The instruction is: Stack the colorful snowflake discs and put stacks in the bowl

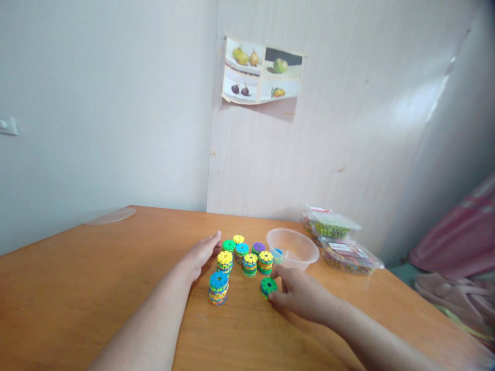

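Note:
Several short stacks of coloured, notched plastic discs stand close together on the wooden table. My left hand rests at the left side of the group, thumb up and fingers stretched out, nothing seen in it; its other fingers are partly hidden. Nearest to it are a green-topped stack and a yellow-topped stack. My right hand has thumb and forefinger closed around the edge of a low stack of green-topped discs. A blue-topped stack stands at the front left, a purple-topped stack toward the back.
Behind my right hand stands a clear plastic bowl with a few discs in it. Clear boxes of coloured pieces are piled at the back right. A translucent lid lies at the far left edge. Fruit pictures hang on the wall.

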